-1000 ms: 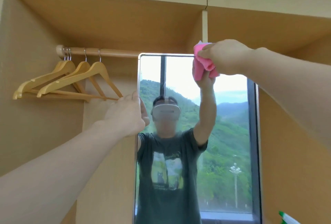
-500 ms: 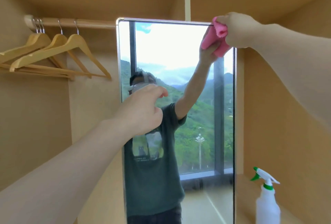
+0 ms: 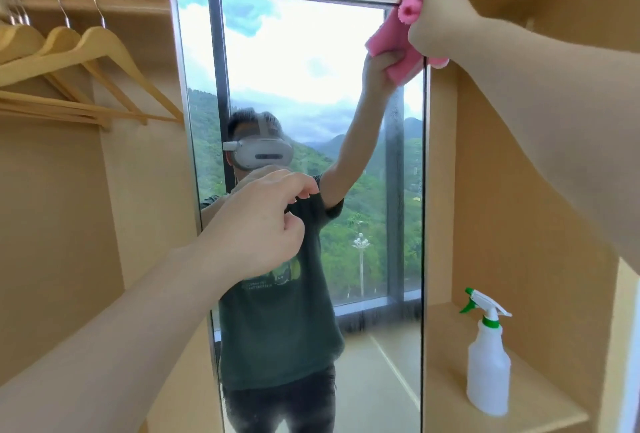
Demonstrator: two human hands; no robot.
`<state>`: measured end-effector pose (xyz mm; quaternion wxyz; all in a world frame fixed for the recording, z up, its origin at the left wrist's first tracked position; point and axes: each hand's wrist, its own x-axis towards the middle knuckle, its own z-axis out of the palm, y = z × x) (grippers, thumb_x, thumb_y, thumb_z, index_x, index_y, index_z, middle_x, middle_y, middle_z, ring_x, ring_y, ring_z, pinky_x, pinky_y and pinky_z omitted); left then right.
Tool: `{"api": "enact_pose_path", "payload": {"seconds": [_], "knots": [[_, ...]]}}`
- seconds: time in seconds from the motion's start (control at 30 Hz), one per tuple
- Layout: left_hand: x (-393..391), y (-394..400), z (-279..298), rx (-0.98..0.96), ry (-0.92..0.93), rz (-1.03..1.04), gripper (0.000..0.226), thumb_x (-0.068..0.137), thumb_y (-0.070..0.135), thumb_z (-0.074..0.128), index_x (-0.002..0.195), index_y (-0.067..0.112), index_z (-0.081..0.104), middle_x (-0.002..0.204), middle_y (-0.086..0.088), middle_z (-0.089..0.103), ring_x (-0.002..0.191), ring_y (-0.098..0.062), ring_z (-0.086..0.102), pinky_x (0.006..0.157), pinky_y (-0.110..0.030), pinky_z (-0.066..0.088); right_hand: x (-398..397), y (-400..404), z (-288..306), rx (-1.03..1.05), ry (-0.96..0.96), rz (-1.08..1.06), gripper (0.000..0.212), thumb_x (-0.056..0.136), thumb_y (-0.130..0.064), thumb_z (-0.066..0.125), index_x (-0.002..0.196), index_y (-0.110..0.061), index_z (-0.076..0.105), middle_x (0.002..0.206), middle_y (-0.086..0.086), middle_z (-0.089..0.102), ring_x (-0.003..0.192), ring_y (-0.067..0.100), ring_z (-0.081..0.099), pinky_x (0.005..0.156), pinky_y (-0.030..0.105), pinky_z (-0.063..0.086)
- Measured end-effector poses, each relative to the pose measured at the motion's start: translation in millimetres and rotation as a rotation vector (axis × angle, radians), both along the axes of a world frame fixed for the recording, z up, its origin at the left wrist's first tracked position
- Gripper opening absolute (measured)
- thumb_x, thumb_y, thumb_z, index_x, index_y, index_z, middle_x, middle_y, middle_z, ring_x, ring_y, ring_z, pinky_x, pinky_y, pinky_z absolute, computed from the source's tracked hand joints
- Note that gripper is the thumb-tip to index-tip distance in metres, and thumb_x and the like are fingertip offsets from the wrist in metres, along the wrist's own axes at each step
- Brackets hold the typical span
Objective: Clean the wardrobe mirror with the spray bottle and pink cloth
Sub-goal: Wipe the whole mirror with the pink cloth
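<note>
The tall wardrobe mirror (image 3: pixel 304 62) with a thin metal frame stands in the middle of the view and reflects a person and a window. My right hand (image 3: pixel 440 17) grips the bunched pink cloth (image 3: pixel 408 10) and holds it against the mirror's top right corner. My left hand (image 3: pixel 256 224) hovers in front of the mirror's left half, fingers loosely curled, holding nothing. The white spray bottle (image 3: pixel 488 363) with a green trigger stands on the wooden shelf (image 3: pixel 540 412) at lower right, untouched.
Several wooden hangers (image 3: pixel 86 62) hang from a rail (image 3: pixel 131 3) at upper left inside the wardrobe. Beige wardrobe panels close in on both sides, and a vertical divider (image 3: pixel 440 173) stands right of the mirror.
My right hand with the cloth has slid from the middle of the mirror's top edge to its top right corner. My left hand has left the mirror's left edge. The view has tilted downward.
</note>
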<state>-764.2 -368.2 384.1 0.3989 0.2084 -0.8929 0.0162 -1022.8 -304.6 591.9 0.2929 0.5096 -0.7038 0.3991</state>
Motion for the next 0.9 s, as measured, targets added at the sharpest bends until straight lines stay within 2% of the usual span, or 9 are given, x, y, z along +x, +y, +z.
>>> {"api": "enact_pose_path", "payload": {"seconds": [0.13,0.23,0.3,0.4,0.5,0.63,0.8,0.83,0.9], "knots": [[0.5,4.0,-15.3,0.042,0.045,-0.037,0.053,0.071,0.018,0.036,0.117,0.025,0.061,0.115,0.012,0.06,0.103,-0.01,0.056,0.091,-0.031,0.049,-12.8,-8.1,-16.6,-0.089,-0.088,0.056,0.023,0.085,-0.001,0.044,0.097,-0.021,0.041,0.073,-0.006,0.038,0.086,0.019,0.045,0.072,0.031,0.04],[1.9,4.4,-26.9,0.054,0.054,-0.05,0.046,0.076,0.014,0.041,0.116,0.025,0.062,0.106,0.018,0.058,0.101,-0.006,0.055,0.086,-0.02,0.046,-22.1,-13.8,-31.7,-0.107,-0.136,0.072,0.026,0.085,-0.001,0.043,0.099,-0.023,0.04,0.072,-0.008,0.036,0.086,0.019,0.046,0.07,0.031,0.039],[2.6,4.2,-33.8,0.056,0.044,-0.043,0.043,0.08,0.008,0.045,0.116,0.025,0.062,0.1,0.024,0.054,0.097,-0.001,0.051,0.079,-0.008,0.039,-23.9,-15.7,-38.8,-0.141,-0.142,0.082,0.025,0.084,-0.007,0.051,0.105,-0.02,0.047,0.08,-0.006,0.045,0.087,0.017,0.048,0.072,0.03,0.041],[1.0,5.4,-42.0,0.068,0.028,-0.042,0.044,0.08,0.0,0.049,0.115,0.024,0.063,0.097,0.023,0.055,0.095,0.001,0.049,0.074,-0.005,0.037,-25.6,-18.7,-48.9,-0.19,-0.139,0.076,0.05,0.079,-0.02,0.061,0.127,-0.011,0.048,0.102,0.0,0.053,0.092,0.016,0.052,0.078,0.028,0.043],[-3.0,4.8,-49.0,0.083,0.016,-0.07,0.044,0.076,0.011,0.044,0.113,0.026,0.063,0.096,0.026,0.055,0.093,-0.001,0.052,0.078,-0.013,0.042,-32.5,-22.5,-62.7,-0.18,-0.167,0.062,0.048,0.081,-0.013,0.057,0.128,-0.01,0.048,0.104,0.002,0.054,0.093,0.017,0.053,0.078,0.026,0.043],[-5.6,2.7,-57.4,0.107,0.002,-0.098,0.047,0.072,0.016,0.041,0.113,0.023,0.063,0.095,0.023,0.057,0.094,-0.009,0.057,0.086,-0.034,0.051,-37.7,-23.0,-84.8,-0.157,-0.21,0.1,0.031,0.08,-0.008,0.053,0.106,-0.022,0.045,0.102,0.001,0.053,0.088,0.014,0.05,0.065,0.019,0.041],[-2.1,4.7,-69.3,0.128,-0.008,-0.105,0.049,0.072,0.016,0.04,0.115,0.024,0.063,0.096,0.024,0.057,0.093,-0.009,0.058,0.086,-0.035,0.051,-36.0,-29.5,-116.5,-0.17,-0.37,0.236,0.033,0.067,-0.002,0.046,0.09,-0.025,0.041,0.077,-0.008,0.043,0.067,0.007,0.045,0.063,0.026,0.044],[-0.9,5.0,-71.8,0.135,-0.012,-0.103,0.047,0.074,0.015,0.042,0.115,0.024,0.062,0.096,0.023,0.057,0.092,-0.01,0.058,0.086,-0.034,0.051,-35.9,-30.1,-122.2,-0.177,-0.41,0.235,0.032,0.065,-0.004,0.044,0.09,-0.024,0.043,0.076,-0.007,0.041,0.068,0.008,0.045,0.064,0.029,0.044],[2.0,5.4,-76.8,0.154,-0.023,-0.095,0.042,0.08,0.008,0.047,0.115,0.026,0.061,0.098,0.023,0.057,0.09,-0.013,0.06,0.084,-0.035,0.051,-33.5,-28.2,-134.1,-0.187,-0.448,0.198,0.042,0.069,-0.007,0.049,0.109,-0.018,0.046,0.081,-0.01,0.042,0.072,0.006,0.045,0.07,0.027,0.044]]}}
